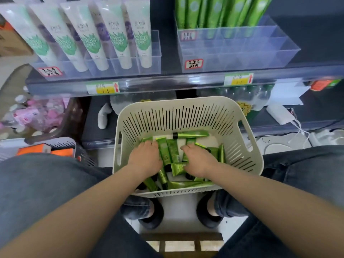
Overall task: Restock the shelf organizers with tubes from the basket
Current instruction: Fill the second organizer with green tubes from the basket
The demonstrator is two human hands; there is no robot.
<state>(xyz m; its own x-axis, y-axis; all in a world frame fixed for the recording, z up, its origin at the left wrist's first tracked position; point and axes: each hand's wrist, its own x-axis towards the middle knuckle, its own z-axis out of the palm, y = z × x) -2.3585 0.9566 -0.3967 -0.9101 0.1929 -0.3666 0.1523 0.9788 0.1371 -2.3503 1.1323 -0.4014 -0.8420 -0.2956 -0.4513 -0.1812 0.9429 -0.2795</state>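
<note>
A cream slotted basket (pixel 186 112) stands between my knees and holds several green tubes (pixel 172 152) lying loose. Both hands are down inside it. My left hand (pixel 147 158) curls its fingers over tubes on the left side of the pile. My right hand (pixel 200 161) curls round tubes on the right side; its fingertips are hidden. On the shelf above, a clear organizer (pixel 242 53) holds upright green tubes (pixel 219 12) in its back row only. To its left, another clear organizer (pixel 149 60) is filled with white tubes (pixel 115 34).
A shelf rail with price tags (pixel 167 84) juts out just above the basket. At the left sit a grey basket with orange boxes (pixel 61 148) and a brown bin of pink items (pixel 37 116). A white charger (pixel 279 113) lies at the right. A wooden stool (pixel 182 244) is under me.
</note>
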